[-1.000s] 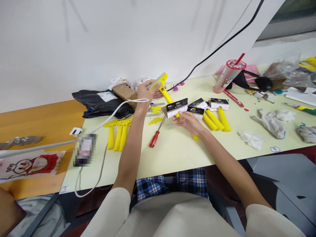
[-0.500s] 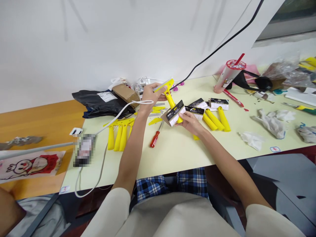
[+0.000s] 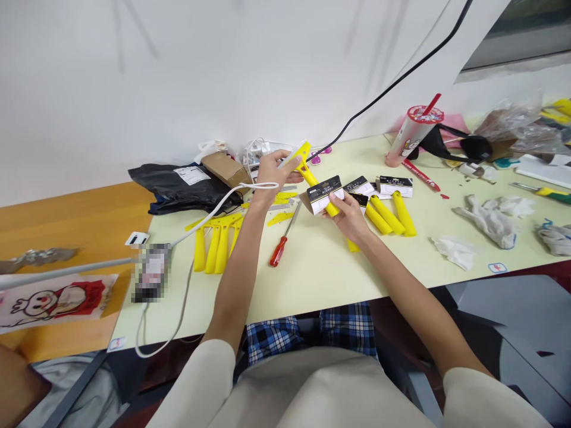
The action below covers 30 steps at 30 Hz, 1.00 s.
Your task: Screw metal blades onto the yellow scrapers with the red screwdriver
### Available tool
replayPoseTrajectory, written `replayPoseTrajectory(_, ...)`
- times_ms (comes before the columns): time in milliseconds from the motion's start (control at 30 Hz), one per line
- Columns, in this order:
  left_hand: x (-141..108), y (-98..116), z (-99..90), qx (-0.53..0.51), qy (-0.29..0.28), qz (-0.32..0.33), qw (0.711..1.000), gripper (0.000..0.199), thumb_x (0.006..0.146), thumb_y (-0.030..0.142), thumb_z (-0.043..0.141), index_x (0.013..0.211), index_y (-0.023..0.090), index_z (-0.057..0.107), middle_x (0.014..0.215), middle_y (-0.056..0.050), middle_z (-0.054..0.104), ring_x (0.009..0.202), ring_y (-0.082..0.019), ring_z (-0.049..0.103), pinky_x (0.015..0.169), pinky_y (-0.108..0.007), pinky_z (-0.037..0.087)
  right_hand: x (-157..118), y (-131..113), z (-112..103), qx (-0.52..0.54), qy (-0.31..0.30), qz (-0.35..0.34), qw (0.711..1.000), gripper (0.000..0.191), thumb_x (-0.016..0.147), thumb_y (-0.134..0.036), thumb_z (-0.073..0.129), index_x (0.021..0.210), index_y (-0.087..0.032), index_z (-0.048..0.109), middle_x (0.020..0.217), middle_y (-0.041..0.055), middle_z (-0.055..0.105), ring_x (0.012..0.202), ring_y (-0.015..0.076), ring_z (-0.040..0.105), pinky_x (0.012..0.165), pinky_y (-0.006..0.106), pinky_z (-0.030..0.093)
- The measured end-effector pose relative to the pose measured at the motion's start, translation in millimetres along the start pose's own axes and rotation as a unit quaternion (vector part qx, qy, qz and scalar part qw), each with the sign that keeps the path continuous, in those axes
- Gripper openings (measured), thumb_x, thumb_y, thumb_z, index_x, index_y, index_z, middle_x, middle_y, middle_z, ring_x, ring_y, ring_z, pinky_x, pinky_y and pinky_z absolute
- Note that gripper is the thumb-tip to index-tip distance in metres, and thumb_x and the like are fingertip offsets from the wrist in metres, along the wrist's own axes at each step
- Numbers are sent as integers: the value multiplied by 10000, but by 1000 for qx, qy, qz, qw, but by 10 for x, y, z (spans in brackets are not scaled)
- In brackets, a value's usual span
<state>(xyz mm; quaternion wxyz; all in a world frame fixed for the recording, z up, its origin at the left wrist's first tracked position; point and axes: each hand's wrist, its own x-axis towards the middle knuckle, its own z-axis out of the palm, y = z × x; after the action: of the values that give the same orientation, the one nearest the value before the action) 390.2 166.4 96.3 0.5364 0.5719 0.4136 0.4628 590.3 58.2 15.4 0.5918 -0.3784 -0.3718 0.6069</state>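
Observation:
A yellow scraper (image 3: 307, 173) is raised above the table, tilted, with its head toward the wall. My left hand (image 3: 277, 169) grips it by the head. Around its handle sits a folded black-and-white card (image 3: 325, 193), which my right hand (image 3: 348, 215) pinches together with the lower handle. Flat on the table below lies a red-handled screwdriver (image 3: 279, 251). Several bare yellow scrapers (image 3: 215, 246) lie in a row left of my left forearm. To the right of my right hand are carded scrapers (image 3: 404, 214). Yellow blade covers (image 3: 281, 219) lie beneath my left hand.
A black plastic parcel (image 3: 182, 187) and a brown box (image 3: 226, 169) stand at the back left. White cable (image 3: 181, 315) crosses my left wrist. A drink cup (image 3: 413, 137), a red marker (image 3: 422, 176) and crumpled gloves (image 3: 488, 223) are at right. Another person's arm (image 3: 20, 380) shows lower left.
The card on the scraper's handle has turned to lie more level and face me, and my right hand's fingers have shifted onto its front. My left hand keeps hold of the head.

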Motion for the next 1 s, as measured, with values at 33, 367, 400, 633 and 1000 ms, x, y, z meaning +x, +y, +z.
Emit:
replayPoseTrajectory(33, -4, 3, -4, 4, -6, -1, 1000, 439, 854, 555, 930, 994, 199, 715, 914, -76, 849, 797, -212, 852, 756, -307, 727, -6, -1, 2, -9, -4, -1, 1000, 453, 838, -568, 959, 1088, -273, 724, 1102, 36, 831, 952, 255, 792, 711, 352, 658)
replayPoseTrajectory(367, -77, -36, 46, 62, -48, 4, 997, 347, 838, 439, 943, 1019, 208, 758, 928, -89, 828, 869, -256, 859, 832, -357, 733, -37, 47, 49, -48, -7, 8, 999, 552, 767, -543, 1014, 1123, -297, 672, 1036, 0, 811, 773, 213, 751, 693, 363, 655)
replayPoseTrajectory(400, -86, -29, 57, 67, -57, 2, 996, 357, 830, 440, 949, 1019, 206, 757, 922, -85, 824, 861, -254, 857, 836, -362, 733, -32, 54, 43, -45, -4, 4, 999, 549, 771, -539, 1013, 1129, -298, 673, 1040, -2, 808, 779, 213, 749, 697, 364, 658)
replayPoseTrajectory(633, -129, 35, 65, 88, -121, 16, 989, 354, 819, 458, 941, 971, 185, 777, 888, -81, 812, 877, -246, 835, 847, -345, 703, -23, 61, 21, -42, 8, -3, 999, 492, 812, -534, 987, 1104, -302, 668, 1000, -18, 777, 775, 198, 729, 670, 351, 667)
replayPoseTrajectory(1000, -142, 2, 80, 137, -243, 35, 960, 396, 1008, 508, 721, 971, 136, 850, 899, -74, 814, 781, -180, 726, 686, -262, 558, -31, 27, 14, -48, 32, -25, 998, 545, 813, -595, 977, 1121, -298, 639, 1042, 6, 813, 811, 222, 783, 585, 312, 646)
